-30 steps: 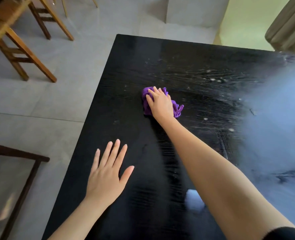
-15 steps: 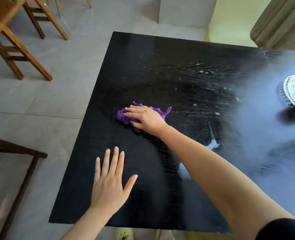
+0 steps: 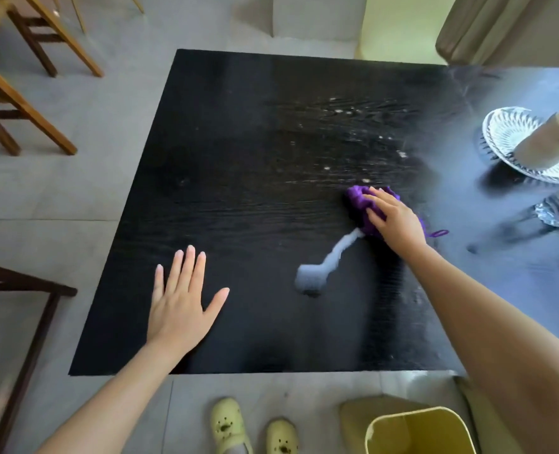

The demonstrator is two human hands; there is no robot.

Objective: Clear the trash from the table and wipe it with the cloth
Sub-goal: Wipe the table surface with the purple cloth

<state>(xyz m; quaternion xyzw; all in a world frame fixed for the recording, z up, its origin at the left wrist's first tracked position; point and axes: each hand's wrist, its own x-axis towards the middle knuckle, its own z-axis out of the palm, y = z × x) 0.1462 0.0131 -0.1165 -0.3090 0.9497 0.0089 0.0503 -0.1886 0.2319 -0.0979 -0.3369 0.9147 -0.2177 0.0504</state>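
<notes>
Cloth (image 3: 365, 208), bunched under the right hand (image 3: 394, 221), has swept from the bench's (image 3: 239, 322) left side to mid-right, toward remaining white specks; wiping looks part-done. Left hand (image 3: 180, 303) rests flat, fingers spread, holding nothing.

We're looking at a home dining area: a dark wood-grain table (image 3: 239, 224) on a grey tiled floor (image 3: 75, 191), wooden chairs (image 3: 25, 93) off to the left, a curtain (image 3: 488, 27) hanging at the far right. There's a glass dish (image 3: 514, 142) on the table, a yellow bin (image 3: 419, 434) by its near edge, and pale yellow slippers (image 3: 229, 427) on the floor.
</notes>
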